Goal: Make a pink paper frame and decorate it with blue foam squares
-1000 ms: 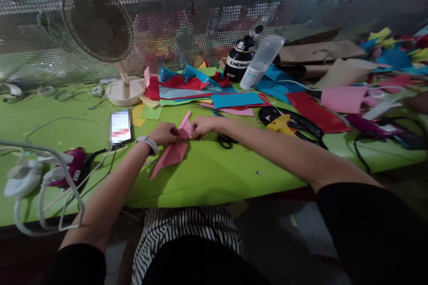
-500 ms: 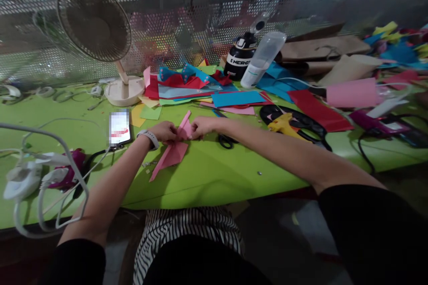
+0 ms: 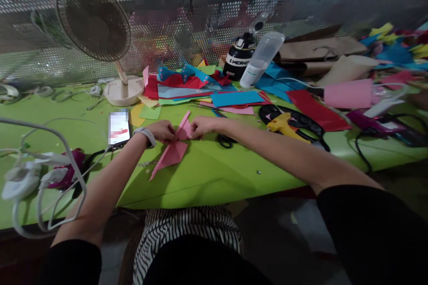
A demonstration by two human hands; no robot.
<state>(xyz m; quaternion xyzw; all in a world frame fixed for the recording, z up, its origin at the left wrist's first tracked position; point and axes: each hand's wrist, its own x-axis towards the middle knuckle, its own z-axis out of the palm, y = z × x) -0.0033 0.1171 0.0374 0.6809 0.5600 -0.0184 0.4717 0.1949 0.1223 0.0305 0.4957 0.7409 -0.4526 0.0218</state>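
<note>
While the left hand [image 3: 163, 131] pinches folded pink paper [image 3: 171, 155] at its narrow middle, the right hand [image 3: 203, 126], curled closed, grips its upper right edge, seemingly to keep the folds steady on the green bench [image 3: 214, 178].

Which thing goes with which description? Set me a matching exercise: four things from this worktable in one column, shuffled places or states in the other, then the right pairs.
Things
1. Folded pink paper
2. Scissors
3. Phone
4. Fan

Places and states
A. Stands on a round, pale base
B. Pinched by the left hand, with the right hand at its edge
C. Lit up
D. Black loops showing beside the right forearm

Right pairs: 1-B, 2-D, 3-C, 4-A
</note>
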